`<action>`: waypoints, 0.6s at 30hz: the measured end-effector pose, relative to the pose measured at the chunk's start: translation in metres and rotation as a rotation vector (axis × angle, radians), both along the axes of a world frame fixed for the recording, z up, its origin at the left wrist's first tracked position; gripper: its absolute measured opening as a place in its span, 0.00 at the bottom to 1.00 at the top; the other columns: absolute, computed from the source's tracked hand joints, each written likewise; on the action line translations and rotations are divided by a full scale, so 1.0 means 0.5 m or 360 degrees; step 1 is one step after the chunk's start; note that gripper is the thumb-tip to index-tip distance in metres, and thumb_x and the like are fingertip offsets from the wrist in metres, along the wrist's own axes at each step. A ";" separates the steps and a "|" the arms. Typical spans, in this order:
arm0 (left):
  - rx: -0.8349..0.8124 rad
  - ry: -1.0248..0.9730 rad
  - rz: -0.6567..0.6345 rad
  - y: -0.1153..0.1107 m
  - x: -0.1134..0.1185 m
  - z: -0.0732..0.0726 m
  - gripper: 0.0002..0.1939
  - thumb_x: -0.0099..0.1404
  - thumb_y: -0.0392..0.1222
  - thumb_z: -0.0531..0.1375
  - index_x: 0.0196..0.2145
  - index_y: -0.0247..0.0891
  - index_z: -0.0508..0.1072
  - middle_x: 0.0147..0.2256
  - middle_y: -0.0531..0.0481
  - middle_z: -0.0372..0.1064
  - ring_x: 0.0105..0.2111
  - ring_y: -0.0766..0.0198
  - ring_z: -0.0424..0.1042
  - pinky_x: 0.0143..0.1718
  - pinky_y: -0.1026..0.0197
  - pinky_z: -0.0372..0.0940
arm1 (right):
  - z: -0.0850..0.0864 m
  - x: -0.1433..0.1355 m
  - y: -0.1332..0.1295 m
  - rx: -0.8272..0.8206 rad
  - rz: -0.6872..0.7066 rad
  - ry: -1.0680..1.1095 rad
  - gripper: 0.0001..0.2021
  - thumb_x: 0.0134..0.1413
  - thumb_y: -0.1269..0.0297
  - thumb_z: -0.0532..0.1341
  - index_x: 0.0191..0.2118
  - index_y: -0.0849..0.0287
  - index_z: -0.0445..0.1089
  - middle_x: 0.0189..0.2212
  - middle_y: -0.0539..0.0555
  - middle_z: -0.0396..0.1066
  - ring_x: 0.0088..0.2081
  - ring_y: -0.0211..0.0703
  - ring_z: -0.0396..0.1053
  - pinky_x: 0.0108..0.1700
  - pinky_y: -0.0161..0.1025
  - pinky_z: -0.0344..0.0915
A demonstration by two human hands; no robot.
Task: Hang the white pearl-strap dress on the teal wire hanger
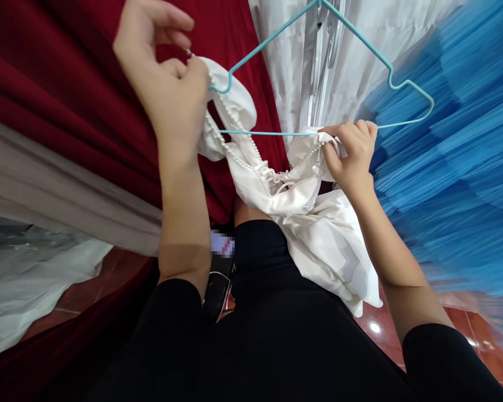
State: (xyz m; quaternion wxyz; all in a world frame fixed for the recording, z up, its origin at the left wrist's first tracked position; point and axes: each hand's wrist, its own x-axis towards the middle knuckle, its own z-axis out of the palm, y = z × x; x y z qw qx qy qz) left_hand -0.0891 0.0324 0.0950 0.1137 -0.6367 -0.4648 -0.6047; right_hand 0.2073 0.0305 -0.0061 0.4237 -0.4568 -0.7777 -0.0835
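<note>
A white dress (272,192) with strings of pearl-like beads along its neckline hangs in front of me, its skirt drooping to the right. Behind it is a light blue wire hanger (272,133), its left end beside one beaded strap. At upper left, my left hand (167,72) pinches the edge of that strap, the other fingers curled above it. A tiny shiny bit shows by its thumb, too small to name. My right hand (352,151) grips the other side of the neckline between thumb and fingers, at the hanger's lower bar.
Dark red cloth (67,100) hangs at the left, with beige cloth (62,184) below it. Blue tulle (448,156) fills the right side. White curtains (369,44) and a metal frame stand behind. Plastic-covered white material (37,285) lies low left above red floor tiles (88,285).
</note>
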 end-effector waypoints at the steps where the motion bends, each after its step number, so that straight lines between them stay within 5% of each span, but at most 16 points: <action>1: 0.0039 0.0035 -0.0068 0.000 0.020 0.004 0.16 0.58 0.28 0.59 0.40 0.47 0.73 0.43 0.53 0.74 0.45 0.57 0.76 0.36 0.55 0.73 | 0.000 -0.003 -0.002 0.0009 -0.0005 0.0011 0.17 0.73 0.55 0.49 0.44 0.51 0.74 0.38 0.56 0.75 0.44 0.53 0.70 0.59 0.60 0.60; 5: 0.0225 0.0048 -0.0144 -0.018 0.104 -0.026 0.20 0.55 0.25 0.53 0.43 0.43 0.72 0.44 0.51 0.71 0.43 0.60 0.74 0.38 0.56 0.73 | 0.000 -0.001 -0.004 0.0008 -0.0021 0.0066 0.16 0.72 0.55 0.50 0.43 0.50 0.74 0.37 0.55 0.75 0.43 0.52 0.69 0.60 0.59 0.60; 12: -0.0704 0.0696 -0.0247 -0.051 0.197 -0.144 0.18 0.71 0.28 0.48 0.44 0.45 0.74 0.40 0.48 0.76 0.47 0.51 0.75 0.58 0.44 0.65 | 0.001 0.010 -0.009 0.0053 0.0046 0.0064 0.13 0.68 0.60 0.53 0.46 0.50 0.75 0.41 0.56 0.74 0.47 0.53 0.70 0.60 0.61 0.61; 15: -0.0773 0.0745 -0.0214 -0.045 0.192 -0.154 0.20 0.72 0.29 0.48 0.48 0.45 0.76 0.41 0.46 0.76 0.48 0.49 0.74 0.58 0.43 0.63 | -0.001 0.053 -0.005 0.0362 -0.0082 0.0190 0.13 0.62 0.68 0.55 0.45 0.51 0.75 0.48 0.59 0.70 0.52 0.54 0.68 0.55 0.57 0.66; 18: -0.0784 0.0797 -0.0235 -0.045 0.176 -0.145 0.23 0.71 0.27 0.48 0.49 0.45 0.77 0.43 0.46 0.76 0.48 0.49 0.73 0.56 0.43 0.63 | 0.010 0.140 0.012 0.0874 -0.0277 0.0479 0.16 0.48 0.77 0.55 0.41 0.57 0.74 0.45 0.60 0.62 0.50 0.51 0.66 0.44 0.48 0.68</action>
